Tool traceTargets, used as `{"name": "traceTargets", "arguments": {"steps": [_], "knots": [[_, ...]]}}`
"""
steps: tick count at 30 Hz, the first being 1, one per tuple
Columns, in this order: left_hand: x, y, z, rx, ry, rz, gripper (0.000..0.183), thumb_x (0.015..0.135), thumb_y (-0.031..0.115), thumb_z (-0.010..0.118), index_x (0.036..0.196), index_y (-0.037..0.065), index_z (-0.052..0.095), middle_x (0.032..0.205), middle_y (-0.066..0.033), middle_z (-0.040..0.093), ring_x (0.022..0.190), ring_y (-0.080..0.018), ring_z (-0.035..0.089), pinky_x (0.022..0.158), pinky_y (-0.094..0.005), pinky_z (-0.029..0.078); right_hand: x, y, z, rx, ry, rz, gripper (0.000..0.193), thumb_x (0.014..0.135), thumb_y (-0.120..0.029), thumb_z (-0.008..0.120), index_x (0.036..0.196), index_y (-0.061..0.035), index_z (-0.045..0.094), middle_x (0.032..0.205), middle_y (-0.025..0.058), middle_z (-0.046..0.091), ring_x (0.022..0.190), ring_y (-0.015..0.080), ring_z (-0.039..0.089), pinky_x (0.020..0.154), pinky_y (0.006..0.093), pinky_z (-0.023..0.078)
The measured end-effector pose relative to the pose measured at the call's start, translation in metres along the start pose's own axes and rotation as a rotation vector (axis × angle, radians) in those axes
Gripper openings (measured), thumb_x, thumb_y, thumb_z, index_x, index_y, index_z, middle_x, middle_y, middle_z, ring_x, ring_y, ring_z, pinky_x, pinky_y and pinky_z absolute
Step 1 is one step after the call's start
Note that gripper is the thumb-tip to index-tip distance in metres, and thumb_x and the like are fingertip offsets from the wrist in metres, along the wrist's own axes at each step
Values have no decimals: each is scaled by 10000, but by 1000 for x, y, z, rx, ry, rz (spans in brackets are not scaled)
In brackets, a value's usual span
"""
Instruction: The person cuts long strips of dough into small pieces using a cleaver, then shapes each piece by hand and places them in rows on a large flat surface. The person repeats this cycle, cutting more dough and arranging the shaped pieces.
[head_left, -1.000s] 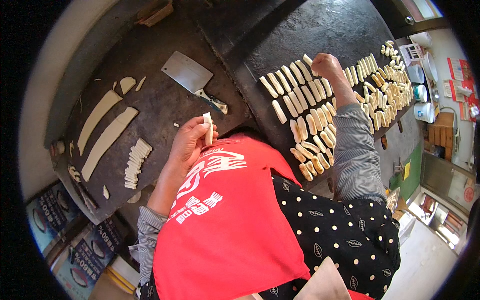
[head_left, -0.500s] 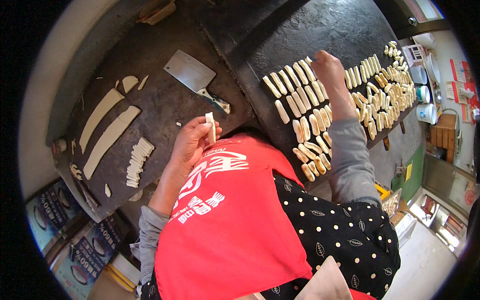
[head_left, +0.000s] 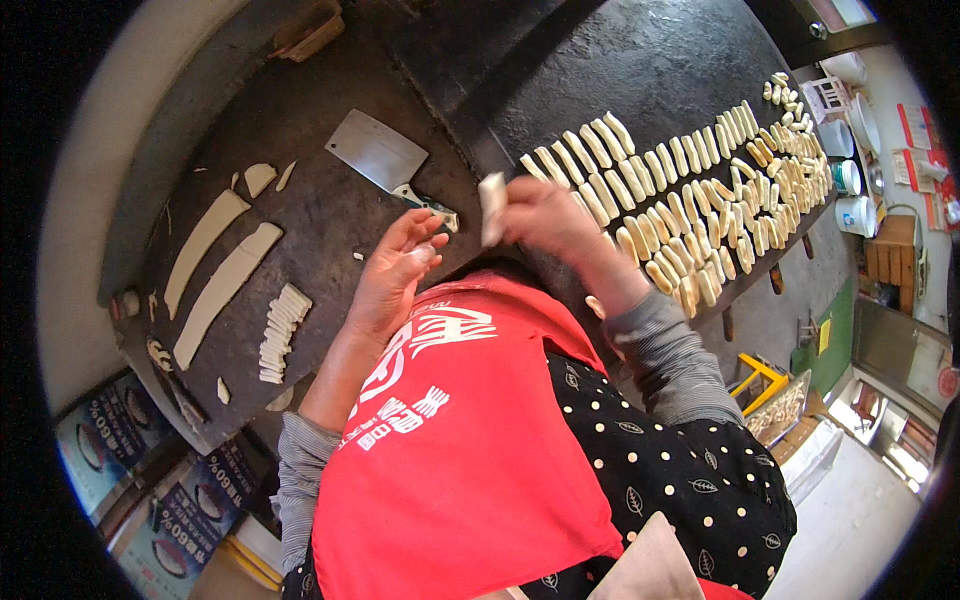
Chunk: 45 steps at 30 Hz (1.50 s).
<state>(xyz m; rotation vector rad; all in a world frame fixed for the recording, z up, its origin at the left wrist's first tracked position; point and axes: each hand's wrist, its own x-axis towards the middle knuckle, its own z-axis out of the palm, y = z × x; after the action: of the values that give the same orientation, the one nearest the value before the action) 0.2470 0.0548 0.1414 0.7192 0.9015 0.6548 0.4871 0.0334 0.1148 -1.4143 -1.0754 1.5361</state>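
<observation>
Between the fingertips of my right hand (head_left: 555,222) is a pale dough strip (head_left: 492,208), slightly blurred by motion. It is above the seam of the dark surfaces. My left hand (head_left: 393,265), fingers apart and holding nothing I can see, is beside the handle of a cleaver (head_left: 380,152) lying flat. To the left lie two long dough slabs (head_left: 228,292) and a stack of cut dough strips (head_left: 283,333). On the black griddle-like surface (head_left: 650,60) at right, rows of dough sticks (head_left: 600,160) lie close together, some browned.
Small dough scraps (head_left: 260,178) lie near the slabs. A wooden block (head_left: 308,30) is at the far left back. White buckets (head_left: 855,220) and a wooden crate (head_left: 888,260) stand beyond the right edge. A yellow frame (head_left: 760,380) is low at right.
The dough strip has passed from my left hand to my right. My right hand has come left from over the rows, and my left hand's fingers have opened.
</observation>
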Motion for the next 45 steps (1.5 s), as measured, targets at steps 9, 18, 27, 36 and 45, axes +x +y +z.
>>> {"name": "traceTargets", "arguments": {"steps": [9, 18, 27, 36, 45], "knots": [[-7, -5, -18, -105, 97, -42, 324, 871, 189, 634, 1174, 87, 583, 1152, -92, 597, 1070, -205, 551, 921, -346, 421, 56, -14, -206, -1051, 517, 357, 245, 692, -221, 653, 880, -71, 698, 875, 141, 693, 796, 261, 673, 718, 376, 521], [-14, -8, -28, -130, 163, -38, 301, 864, 184, 642, 1147, 91, 604, 1111, -93, 621, 1029, -203, 575, 899, -346, 438, 79, 7, -213, -1241, 394, 449, 316, 716, -194, 646, 1010, -95, 702, 1006, 161, 680, 968, 325, 646, 821, 398, 509], [-21, -12, -45, -180, 228, -21, 298, 854, 167, 656, 1134, 73, 615, 1099, -104, 629, 1009, -210, 590, 874, -346, 449, 74, 22, -215, -1273, 507, 258, 251, 681, -197, 652, 895, -71, 692, 907, 156, 684, 886, 313, 657, 787, 377, 517], [-41, -47, -101, -327, 274, 29, 296, 857, 169, 660, 1112, 32, 598, 1042, -125, 644, 919, -226, 628, 790, -345, 491, 69, 55, -239, -1183, 537, 173, 165, 734, -206, 625, 847, -89, 653, 849, 145, 660, 783, 313, 632, 717, 397, 498], [-78, -95, -196, 756, 844, 251, 211, 831, 116, 628, 1015, 13, 610, 982, -148, 635, 862, -287, 614, 767, -372, 481, 34, 41, -187, -1144, 618, -115, 263, 845, -209, 664, 1072, -85, 622, 814, 68, 664, 736, 162, 613, 680, 315, 485]]}}
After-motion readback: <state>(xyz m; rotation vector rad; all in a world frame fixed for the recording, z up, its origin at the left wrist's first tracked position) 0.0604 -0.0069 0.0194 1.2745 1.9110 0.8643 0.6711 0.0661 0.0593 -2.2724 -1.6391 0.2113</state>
